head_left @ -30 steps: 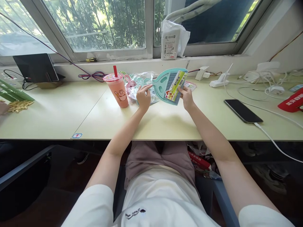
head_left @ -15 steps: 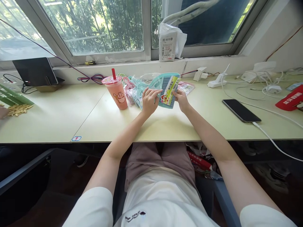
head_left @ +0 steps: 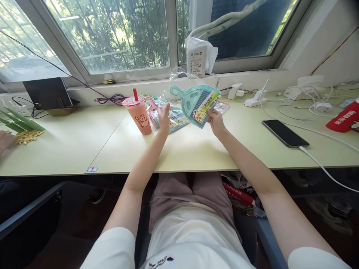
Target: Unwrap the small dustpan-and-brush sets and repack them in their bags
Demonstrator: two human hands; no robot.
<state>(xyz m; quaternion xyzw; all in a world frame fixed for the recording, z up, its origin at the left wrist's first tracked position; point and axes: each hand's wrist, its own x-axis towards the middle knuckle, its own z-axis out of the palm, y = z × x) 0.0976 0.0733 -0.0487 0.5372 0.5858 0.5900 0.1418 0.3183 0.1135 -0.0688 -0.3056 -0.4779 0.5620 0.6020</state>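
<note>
My right hand (head_left: pixel 216 121) grips a teal dustpan-and-brush set (head_left: pixel 190 102) by its lower right edge, thumb on the printed label. The set is tilted above the table, its looped handle pointing left, with clear plastic wrap (head_left: pixel 179 73) standing up over it. To its left, my left hand (head_left: pixel 164 118) is raised with the thumb up and fingers apart from the set; the fingers are partly hidden. It is nearest to a pile of wrapped dustpan sets (head_left: pixel 177 120), pink, green and teal, lying on the table behind it.
A pink drink cup (head_left: pixel 141 118) with a red straw stands left of the pile. At right lie a phone (head_left: pixel 284 133) on a charging cable and a power strip (head_left: pixel 255 99). At far left, another person's hand (head_left: pixel 6 141) is near small tan pieces (head_left: pixel 29 136).
My left hand has come off the dustpan set and moved left. The set, still in my right hand, has turned slightly, and its handle shows fully. The view has shifted a little.
</note>
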